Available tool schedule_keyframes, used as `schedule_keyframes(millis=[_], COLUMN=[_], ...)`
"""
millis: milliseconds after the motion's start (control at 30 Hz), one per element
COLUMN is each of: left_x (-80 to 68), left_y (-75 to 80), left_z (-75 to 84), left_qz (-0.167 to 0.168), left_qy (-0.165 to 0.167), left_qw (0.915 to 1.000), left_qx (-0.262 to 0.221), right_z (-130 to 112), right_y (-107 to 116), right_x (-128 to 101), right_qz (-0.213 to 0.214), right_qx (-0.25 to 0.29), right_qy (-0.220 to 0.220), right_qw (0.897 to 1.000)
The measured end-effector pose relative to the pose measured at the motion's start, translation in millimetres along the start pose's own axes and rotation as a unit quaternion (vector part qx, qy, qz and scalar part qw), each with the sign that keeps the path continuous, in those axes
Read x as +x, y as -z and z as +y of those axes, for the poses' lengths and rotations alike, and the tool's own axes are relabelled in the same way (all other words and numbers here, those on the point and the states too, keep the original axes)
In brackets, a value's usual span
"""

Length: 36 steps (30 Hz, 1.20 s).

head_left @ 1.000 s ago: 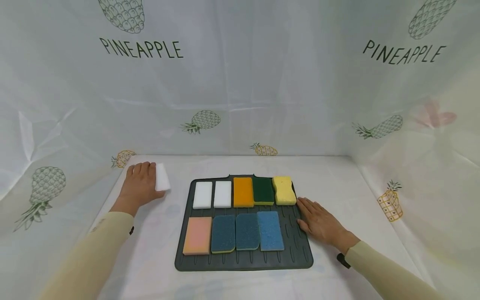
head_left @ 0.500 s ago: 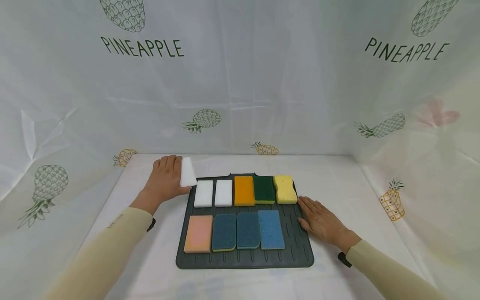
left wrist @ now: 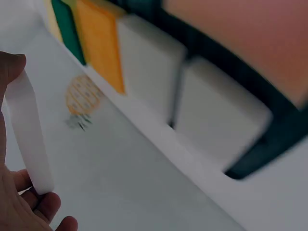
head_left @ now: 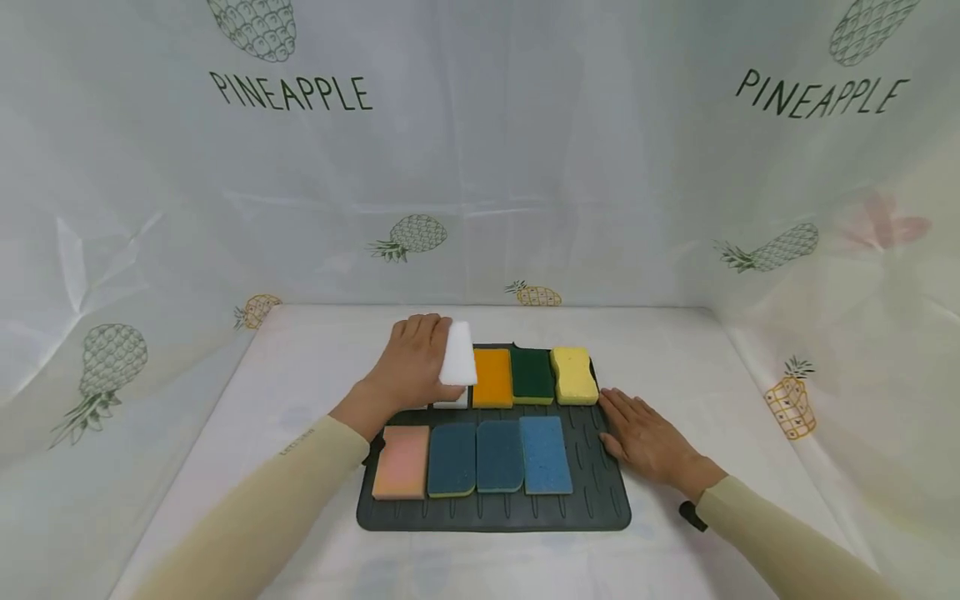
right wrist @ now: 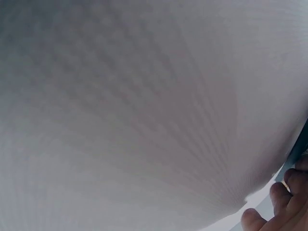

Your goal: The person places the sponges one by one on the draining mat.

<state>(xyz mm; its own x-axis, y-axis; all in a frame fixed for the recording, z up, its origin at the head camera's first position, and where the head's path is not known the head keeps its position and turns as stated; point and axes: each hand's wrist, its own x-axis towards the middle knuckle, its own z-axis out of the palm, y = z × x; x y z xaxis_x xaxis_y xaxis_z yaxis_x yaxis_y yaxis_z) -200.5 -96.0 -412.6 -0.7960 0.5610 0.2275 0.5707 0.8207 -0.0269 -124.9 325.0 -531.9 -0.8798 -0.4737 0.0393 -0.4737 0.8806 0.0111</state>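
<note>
My left hand (head_left: 408, 362) holds a white sponge (head_left: 458, 357) raised above the back row of a dark ribbed mat (head_left: 600, 504). In the left wrist view that sponge (left wrist: 29, 134) is pinched on edge between thumb and fingers. Two white sponges lie on the mat below; the hand mostly covers them in the head view, but both the nearer one (left wrist: 221, 110) and its neighbour (left wrist: 149, 67) show at the wrist. Beside them sit an orange sponge (head_left: 492, 377), a dark green one (head_left: 532, 375) and a yellow wavy one (head_left: 573, 377). My right hand (head_left: 643, 437) rests at the mat's right edge, fingers extended.
The mat's front row has a pink sponge (head_left: 402, 462), two dark blue sponges (head_left: 452, 458) and a lighter blue one (head_left: 546, 454). Bare ribbed mat shows right of that row. A pineapple-print sheet (head_left: 600, 208) stands behind the white-covered table (head_left: 315, 483).
My left hand has carried the white sponge rightward from the table's left side to above the mat's back row. The right hand has stayed at the mat's edge.
</note>
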Motion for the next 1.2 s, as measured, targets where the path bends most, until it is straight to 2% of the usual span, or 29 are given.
schedule_keyframes(millis=[167,400,600,767,967,1200], left_x=[12.9,25.5,28.8,28.2,25.0,24.2], left_y=[0.8,-4.9,-21.6,-36.7,-53.5,-67.5], left_z=[37.9,95.9,149.1,184.4,211.1,216.8], left_qz=[-0.005,-0.051,-0.071,-0.091,-0.127,-0.143], left_qy=[-0.043,-0.072,-0.082,-0.073,-0.057,-0.039], left_qw=[0.999,0.9948,0.9936,0.9931,0.9902,0.9887], left_qx=[-0.015,-0.051,-0.031,-0.016,0.009,0.018], right_z=[2,7,8,9,8,8], right_y=[1,2,2,2,4,3], right_x=[1,1,1,0,-1,-1], right_qz=[0.011,-0.013,-0.023,-0.025,-0.018,-0.022], right_qx=[0.0,0.014,0.021,0.011,0.013,0.01], right_qy=[0.013,0.009,0.005,0.012,0.021,0.02], right_qw=[1.0,1.0,0.999,1.0,1.0,1.0])
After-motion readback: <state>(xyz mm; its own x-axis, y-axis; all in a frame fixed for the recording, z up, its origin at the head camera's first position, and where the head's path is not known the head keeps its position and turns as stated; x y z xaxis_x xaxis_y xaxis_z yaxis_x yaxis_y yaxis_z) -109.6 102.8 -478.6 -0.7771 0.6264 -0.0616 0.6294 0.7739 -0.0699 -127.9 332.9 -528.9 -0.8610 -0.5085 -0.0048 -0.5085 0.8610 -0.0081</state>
